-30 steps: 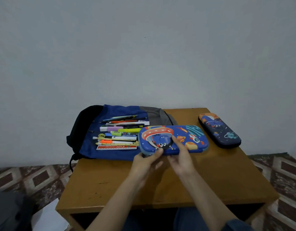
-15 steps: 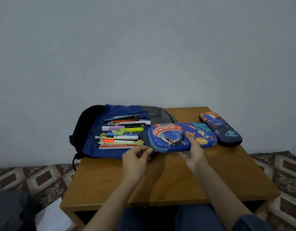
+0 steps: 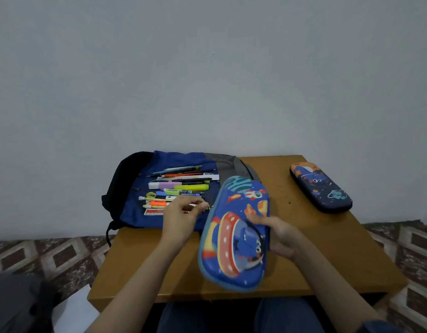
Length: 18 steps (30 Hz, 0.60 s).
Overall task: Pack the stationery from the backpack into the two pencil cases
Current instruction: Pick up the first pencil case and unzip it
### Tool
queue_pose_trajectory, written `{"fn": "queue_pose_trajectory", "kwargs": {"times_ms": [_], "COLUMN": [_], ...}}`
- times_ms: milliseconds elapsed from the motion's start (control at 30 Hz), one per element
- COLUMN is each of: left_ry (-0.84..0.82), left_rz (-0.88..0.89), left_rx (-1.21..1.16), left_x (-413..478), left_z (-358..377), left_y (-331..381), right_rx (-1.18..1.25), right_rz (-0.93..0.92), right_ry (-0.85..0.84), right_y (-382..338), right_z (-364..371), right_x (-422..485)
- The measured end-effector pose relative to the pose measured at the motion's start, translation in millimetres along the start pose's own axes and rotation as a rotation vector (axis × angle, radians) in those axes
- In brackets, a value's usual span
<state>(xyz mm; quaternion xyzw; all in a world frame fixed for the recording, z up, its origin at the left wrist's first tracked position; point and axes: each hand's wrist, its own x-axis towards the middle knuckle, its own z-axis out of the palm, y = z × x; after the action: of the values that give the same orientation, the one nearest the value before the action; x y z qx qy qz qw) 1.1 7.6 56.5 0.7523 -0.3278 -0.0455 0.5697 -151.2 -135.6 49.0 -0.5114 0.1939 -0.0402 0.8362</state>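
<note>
A blue pencil case with a UFO picture (image 3: 234, 236) is turned lengthwise toward me over the table's middle. My right hand (image 3: 277, 236) grips its right side, thumb on the lid. My left hand (image 3: 183, 216) pinches the case's zipper pull (image 3: 210, 207) at the left edge. A second, dark navy pencil case (image 3: 320, 187) lies closed at the back right. The blue and grey backpack (image 3: 140, 207) lies flat at the back left with several pens, highlighters and pencils (image 3: 178, 188) spread on top of it.
The small wooden table (image 3: 339, 251) stands against a plain grey wall. Patterned floor tiles show on both sides. A dark object and white paper (image 3: 70, 316) lie on the floor at lower left. My knees are under the near edge.
The UFO case was lying crosswise next to the backpack; my right hand has swung it round lengthwise and drawn it nearer. My left hand has taken hold of the zipper pull.
</note>
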Motion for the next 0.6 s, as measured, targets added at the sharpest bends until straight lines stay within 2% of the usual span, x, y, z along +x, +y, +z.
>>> {"fn": "queue_pose_trajectory", "kwargs": {"times_ms": [100, 233, 400, 500, 533, 600], "left_ry": [0.027, -0.06, -0.098, -0.059, -0.051, -0.027], "left_rz": [-0.032, -0.086, -0.205, -0.235, -0.235, -0.229], "left_rx": [-0.029, -0.062, -0.328, -0.305, -0.291, -0.323], "left_x": [5.1, 10.8, 11.9, 11.0, 8.5, 3.5], "left_z": [-3.2, -9.0, -10.9, -16.1, -16.5, -15.2], "left_y": [-4.0, -8.9, -10.4, -16.2, -16.7, -16.4], "right_rx": [-0.161, -0.159, 0.111, 0.428, 0.546, 0.593], "right_rz": [0.084, 0.137, 0.079, 0.008, -0.019, -0.113], "right_ry": [-0.195, -0.244, 0.029, -0.058, 0.027, 0.23], "right_y": [5.4, 11.6, 11.0, 17.5, 19.9, 23.6], "right_z": [-3.1, -3.9, -11.7, -18.4, -26.1, -31.2], "right_x": [-3.5, -10.8, -3.5, -11.4, -11.0, -14.5]}}
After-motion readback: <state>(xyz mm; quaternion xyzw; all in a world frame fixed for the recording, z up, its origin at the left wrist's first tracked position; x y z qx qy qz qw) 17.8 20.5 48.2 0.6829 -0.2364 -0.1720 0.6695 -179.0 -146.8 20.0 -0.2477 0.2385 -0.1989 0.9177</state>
